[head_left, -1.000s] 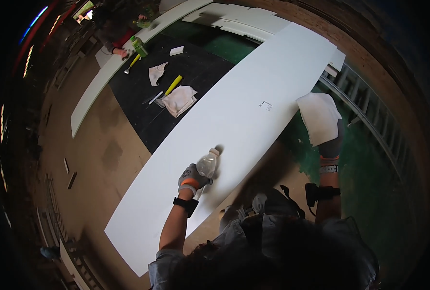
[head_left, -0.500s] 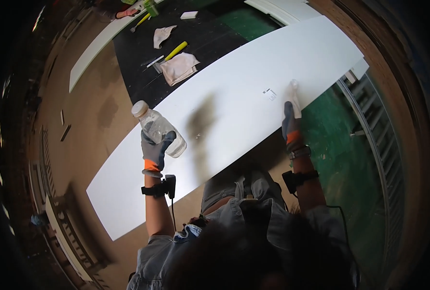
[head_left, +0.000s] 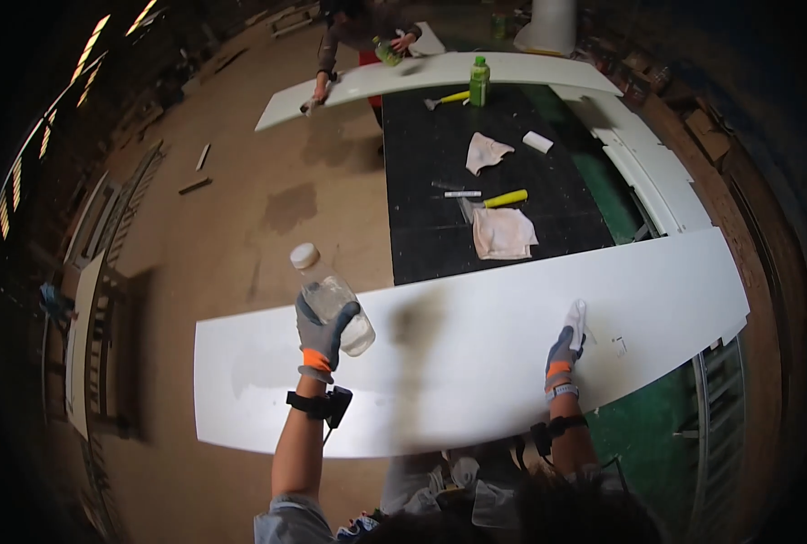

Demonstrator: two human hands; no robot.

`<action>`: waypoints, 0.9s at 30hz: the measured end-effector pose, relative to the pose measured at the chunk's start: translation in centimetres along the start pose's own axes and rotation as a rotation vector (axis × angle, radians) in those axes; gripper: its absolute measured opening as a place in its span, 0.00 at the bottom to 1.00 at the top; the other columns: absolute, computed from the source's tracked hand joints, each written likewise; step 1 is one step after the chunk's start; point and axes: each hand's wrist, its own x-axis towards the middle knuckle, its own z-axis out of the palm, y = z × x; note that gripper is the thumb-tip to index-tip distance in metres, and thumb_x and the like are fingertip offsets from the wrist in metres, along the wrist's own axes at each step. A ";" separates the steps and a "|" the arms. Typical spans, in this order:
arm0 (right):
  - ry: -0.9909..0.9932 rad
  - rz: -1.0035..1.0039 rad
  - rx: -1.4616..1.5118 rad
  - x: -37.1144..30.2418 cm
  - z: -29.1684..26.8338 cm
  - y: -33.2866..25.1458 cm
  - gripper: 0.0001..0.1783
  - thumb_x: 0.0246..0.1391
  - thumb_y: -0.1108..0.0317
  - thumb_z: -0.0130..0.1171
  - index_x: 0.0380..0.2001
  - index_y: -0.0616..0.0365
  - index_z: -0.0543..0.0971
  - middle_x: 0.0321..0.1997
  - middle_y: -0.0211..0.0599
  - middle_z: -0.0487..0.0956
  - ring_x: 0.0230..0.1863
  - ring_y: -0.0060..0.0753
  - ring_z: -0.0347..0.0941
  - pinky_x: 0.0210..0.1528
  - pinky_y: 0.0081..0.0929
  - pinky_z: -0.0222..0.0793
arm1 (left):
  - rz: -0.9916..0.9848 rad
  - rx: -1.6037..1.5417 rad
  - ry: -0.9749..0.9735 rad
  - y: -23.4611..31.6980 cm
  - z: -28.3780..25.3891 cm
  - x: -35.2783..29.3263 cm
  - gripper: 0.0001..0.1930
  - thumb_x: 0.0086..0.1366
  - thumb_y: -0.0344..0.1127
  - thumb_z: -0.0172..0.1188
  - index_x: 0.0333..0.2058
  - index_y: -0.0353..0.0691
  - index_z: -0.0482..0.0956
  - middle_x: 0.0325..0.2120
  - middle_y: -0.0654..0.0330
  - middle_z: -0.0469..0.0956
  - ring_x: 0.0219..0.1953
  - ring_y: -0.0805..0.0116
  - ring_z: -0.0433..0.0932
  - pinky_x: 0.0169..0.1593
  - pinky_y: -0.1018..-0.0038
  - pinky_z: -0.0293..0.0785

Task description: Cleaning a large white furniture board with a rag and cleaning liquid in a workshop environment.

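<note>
My left hand (head_left: 320, 332), in a grey glove with an orange cuff, is closed around a clear plastic bottle (head_left: 333, 296) with a white cap. The bottle is tilted above the left half of a long white panel (head_left: 494, 340). On the panel's right part, my gloved right hand (head_left: 561, 352) grips a white cloth (head_left: 576, 317), its fingers partly hidden. Just right of the cloth, a small dark mark (head_left: 619, 345) shows on the surface.
Beyond the panel, a black tabletop (head_left: 421, 172) carries a folded cloth (head_left: 503, 234), another cloth (head_left: 487, 152), a white block (head_left: 538, 141), yellow-handled scrapers (head_left: 509, 198) and a green bottle (head_left: 479, 83). Across it, another person (head_left: 358, 41) works over a second panel (head_left: 353, 88).
The view has tilted up, bringing the other person and far panel into sight. My right hand has crossed leftward past the dark mark with the cloth. My left hand still grips the bottle.
</note>
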 end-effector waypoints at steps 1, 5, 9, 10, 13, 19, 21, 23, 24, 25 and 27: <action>0.231 0.269 -0.128 1.6 -2.5 3.5 0.32 0.61 0.46 0.41 0.60 0.58 0.65 0.60 0.36 0.68 0.60 0.31 0.62 0.59 0.26 0.58 | 0.021 -0.016 -0.076 -1.0 2.9 2.3 0.41 0.40 0.39 0.76 0.51 0.36 0.63 0.45 0.55 0.70 0.48 0.62 0.71 0.51 0.67 0.70; 0.460 0.453 -0.225 2.4 -4.1 1.4 0.34 0.57 0.39 0.47 0.54 0.56 0.72 0.50 0.40 0.76 0.50 0.35 0.72 0.47 0.30 0.70 | 0.094 0.144 -0.150 -4.7 11.3 8.6 0.41 0.39 0.36 0.77 0.51 0.37 0.62 0.44 0.56 0.71 0.47 0.62 0.72 0.52 0.69 0.70; 0.091 0.488 0.793 -6.5 -11.0 -5.9 0.24 0.55 0.50 0.47 0.49 0.55 0.71 0.49 0.37 0.73 0.48 0.31 0.69 0.51 0.30 0.65 | 0.082 0.001 -0.302 -6.7 18.8 12.7 0.42 0.38 0.35 0.76 0.52 0.38 0.62 0.47 0.55 0.70 0.50 0.60 0.71 0.55 0.68 0.67; -0.018 0.486 1.029 -5.5 -7.4 -12.3 0.22 0.54 0.53 0.48 0.47 0.54 0.71 0.49 0.36 0.72 0.48 0.31 0.68 0.53 0.30 0.64 | 0.020 -0.067 -0.344 -7.4 20.8 13.4 0.42 0.38 0.34 0.75 0.52 0.39 0.62 0.46 0.55 0.70 0.50 0.60 0.71 0.56 0.68 0.67; 0.095 0.370 0.990 -8.8 -6.9 -17.2 0.23 0.54 0.53 0.47 0.50 0.54 0.68 0.49 0.34 0.72 0.50 0.32 0.68 0.55 0.31 0.63 | -0.013 0.002 -0.349 -10.7 23.9 14.4 0.41 0.35 0.34 0.76 0.50 0.38 0.64 0.47 0.54 0.71 0.50 0.58 0.71 0.56 0.68 0.67; -0.416 0.141 1.460 -10.8 -13.0 -14.1 0.29 0.58 0.52 0.42 0.59 0.56 0.64 0.62 0.39 0.66 0.64 0.40 0.59 0.67 0.39 0.51 | 0.029 0.030 -0.299 -12.3 26.4 13.8 0.43 0.37 0.35 0.75 0.54 0.40 0.61 0.49 0.54 0.68 0.54 0.58 0.68 0.58 0.68 0.64; -0.004 0.298 1.059 -12.7 -13.0 -16.7 0.30 0.59 0.52 0.42 0.59 0.59 0.64 0.62 0.40 0.66 0.63 0.39 0.61 0.65 0.38 0.55 | 0.038 0.194 -0.325 -12.2 25.8 14.0 0.51 0.38 0.41 0.75 0.59 0.38 0.55 0.55 0.48 0.61 0.60 0.54 0.61 0.63 0.67 0.58; -0.014 0.268 0.997 -12.0 -11.3 -19.4 0.31 0.59 0.51 0.41 0.60 0.61 0.62 0.62 0.41 0.66 0.63 0.40 0.61 0.64 0.40 0.56 | -0.006 0.472 -0.425 -11.0 24.4 14.0 0.56 0.40 0.50 0.72 0.63 0.35 0.49 0.61 0.42 0.55 0.65 0.50 0.52 0.67 0.66 0.50; 0.015 0.261 0.983 -11.3 -11.2 -19.8 0.31 0.60 0.51 0.40 0.60 0.62 0.62 0.62 0.42 0.66 0.63 0.41 0.61 0.64 0.41 0.57 | -0.052 0.633 -0.476 -9.3 22.9 13.7 0.57 0.41 0.54 0.71 0.63 0.33 0.49 0.61 0.41 0.53 0.66 0.50 0.50 0.67 0.66 0.48; -0.006 0.259 0.971 -10.4 -11.2 -19.8 0.31 0.60 0.51 0.39 0.60 0.62 0.62 0.62 0.43 0.66 0.63 0.42 0.62 0.64 0.41 0.57 | 0.005 0.577 -0.459 -9.7 20.3 14.1 0.53 0.43 0.56 0.69 0.61 0.32 0.53 0.60 0.41 0.56 0.64 0.50 0.54 0.66 0.65 0.51; -0.014 0.268 0.914 -9.5 -12.2 -18.9 0.31 0.61 0.51 0.38 0.60 0.63 0.62 0.62 0.43 0.66 0.62 0.43 0.63 0.63 0.40 0.58 | 0.077 0.518 -0.424 -10.8 13.1 12.4 0.45 0.48 0.57 0.66 0.57 0.30 0.62 0.57 0.41 0.62 0.61 0.50 0.60 0.62 0.65 0.58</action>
